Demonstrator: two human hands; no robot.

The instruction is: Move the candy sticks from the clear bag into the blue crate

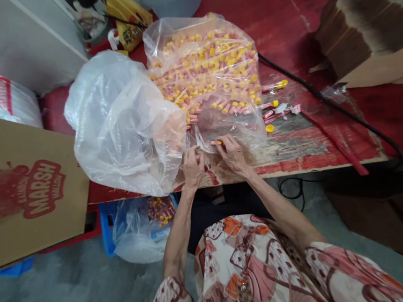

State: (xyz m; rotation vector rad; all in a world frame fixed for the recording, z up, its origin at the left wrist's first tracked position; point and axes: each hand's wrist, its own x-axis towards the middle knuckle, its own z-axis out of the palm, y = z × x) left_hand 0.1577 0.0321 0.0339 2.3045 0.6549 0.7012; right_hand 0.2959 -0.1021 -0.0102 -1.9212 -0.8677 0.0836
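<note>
My right hand [233, 155] is closed, its fingertips pinching a small pink tube with a yellow cap [215, 143] just above the table's front edge. My left hand [193, 165] is also closed, fingers curled together near the edge of the plastic; whatever it may hold is hidden. In front of both hands lies a large clear plastic bag [241, 124] full of pink tubes with yellow caps [204, 66]. A translucent white plastic bag [115, 130] bulges to the left, next to my left hand; its contents are hard to make out.
Several loose pink pieces and a yellow cap [269, 128] lie right of the bag on the worn red table [314, 146]. A black cable [324, 98] crosses there. Cardboard boxes [31, 184] stand left, with more cardboard [370, 28] at right. Below is a blue basket [107, 229].
</note>
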